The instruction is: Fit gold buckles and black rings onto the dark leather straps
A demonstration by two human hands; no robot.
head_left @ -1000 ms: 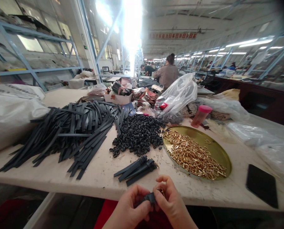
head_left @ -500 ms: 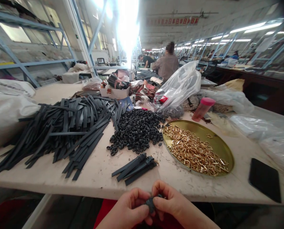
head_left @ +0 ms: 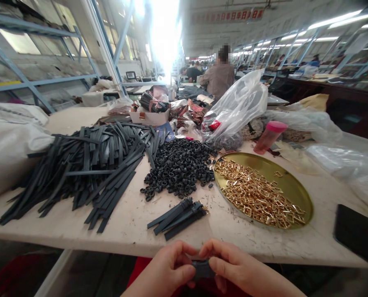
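Note:
At the table's front edge, my left hand (head_left: 178, 266) and my right hand (head_left: 222, 264) pinch a dark strap (head_left: 203, 269) between them, one at each side. Fingers cover much of it, so whether a buckle sits on it is hidden. Just beyond lies a small bundle of dark straps (head_left: 178, 218) with gold buckles at their right ends. Behind that is a heap of small black loops (head_left: 180, 167). A gold-coloured round tray (head_left: 304, 198) on the right holds many gold buckles (head_left: 261, 194). Loose dark strips (head_left: 100, 152) form a large pile on the left.
A black phone-like slab (head_left: 357, 233) lies at the right edge. Behind the tray stand a pink-lidded jar (head_left: 270, 138) and a clear plastic bag (head_left: 238, 109). A white sack (head_left: 13, 148) bounds the left side. Farther back, a person (head_left: 219, 76) is turned away.
My hands have moved slightly apart, and more of the dark strap shows between them. The camera view has shifted a little; the things on the table look unmoved.

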